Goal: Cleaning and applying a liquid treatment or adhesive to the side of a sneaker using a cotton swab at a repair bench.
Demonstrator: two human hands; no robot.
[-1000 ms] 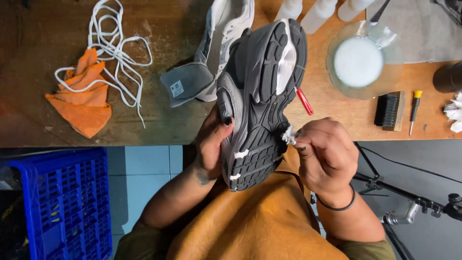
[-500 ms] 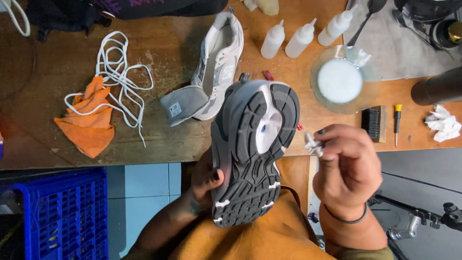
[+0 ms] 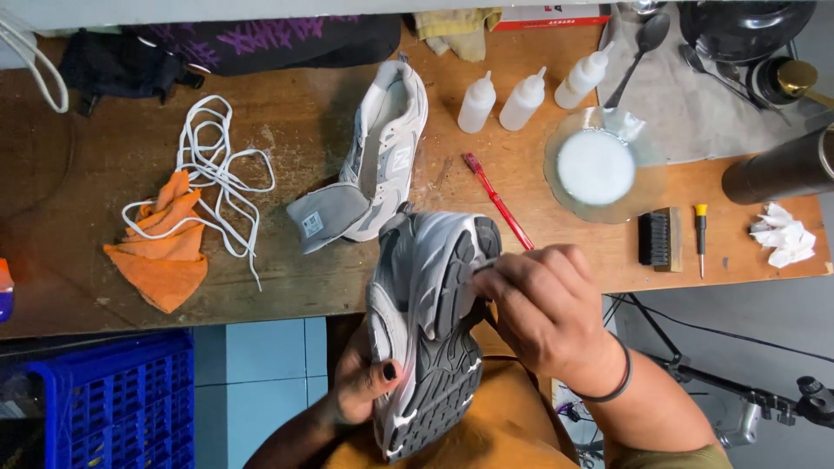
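A shoe sits between the left hand and right hand, before the table. On the table, laces lie left of a second shoe; three bottles and what seems a bowl stand right of it.

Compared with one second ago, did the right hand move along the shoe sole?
Yes. The right hand moved from the mid-sole edge toward the end of the grey shoe nearer the wooden table.

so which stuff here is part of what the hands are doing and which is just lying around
In hand:
grey shoe, sole up
left hand gripping it
right hand at the sole

Lying about:
second shoe
white laces
orange cloth
squeeze bottles
black brush
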